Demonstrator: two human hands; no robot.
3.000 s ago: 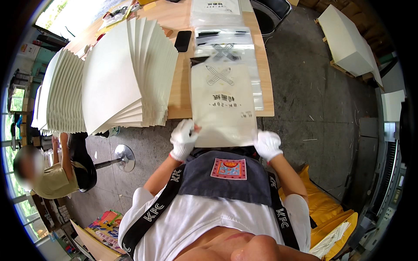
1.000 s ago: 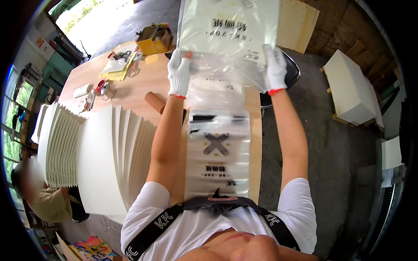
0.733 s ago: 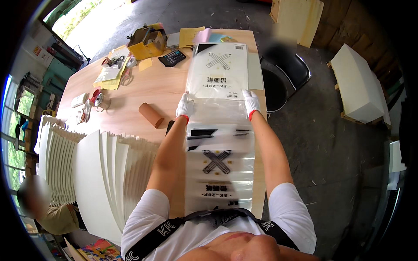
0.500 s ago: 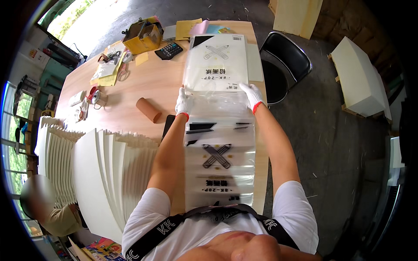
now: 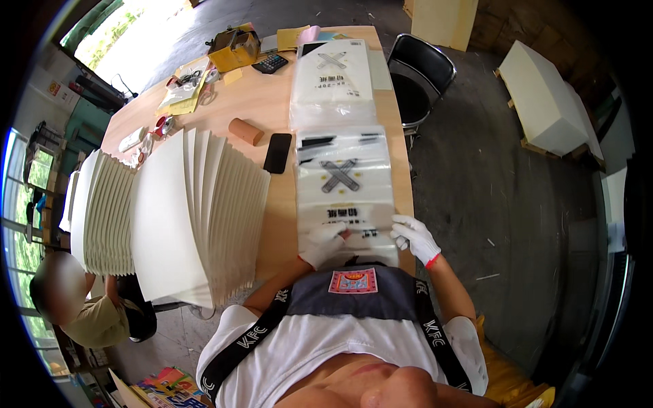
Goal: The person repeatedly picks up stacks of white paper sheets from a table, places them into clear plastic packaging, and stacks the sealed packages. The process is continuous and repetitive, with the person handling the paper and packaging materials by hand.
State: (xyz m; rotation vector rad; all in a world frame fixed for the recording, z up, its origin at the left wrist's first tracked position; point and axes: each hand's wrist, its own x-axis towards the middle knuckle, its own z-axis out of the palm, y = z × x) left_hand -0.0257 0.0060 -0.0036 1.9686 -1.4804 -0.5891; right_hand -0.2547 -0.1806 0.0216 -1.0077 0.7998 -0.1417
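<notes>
A stack of clear plastic bags (image 5: 340, 194) printed with crossed pencils lies flat before me along the table's right side. My left hand (image 5: 324, 246), in a white glove with a bare fingertip showing, rests on the near part of the top bag, fingers extended. At the bags' right edge is my right hand (image 5: 416, 238), also gloved, its fingers slightly bent and apart, with nothing visible in them. Beyond the loose bags lies a pile of filled paper packs (image 5: 333, 78) in the same printed plastic.
Tall fanned stacks of white paper (image 5: 197, 217) stand to the left. On the table (image 5: 272, 204) are a black phone (image 5: 277, 154), a brown cardboard tube (image 5: 246, 132), a calculator (image 5: 271, 64) and a yellow box (image 5: 233, 49). A black chair (image 5: 422, 68) stands right; another person (image 5: 102, 319) sits left.
Both hands have left the filled pack at the far end and come back toward me, to the near end of the loose bags. The pack now lies on the far pile.
</notes>
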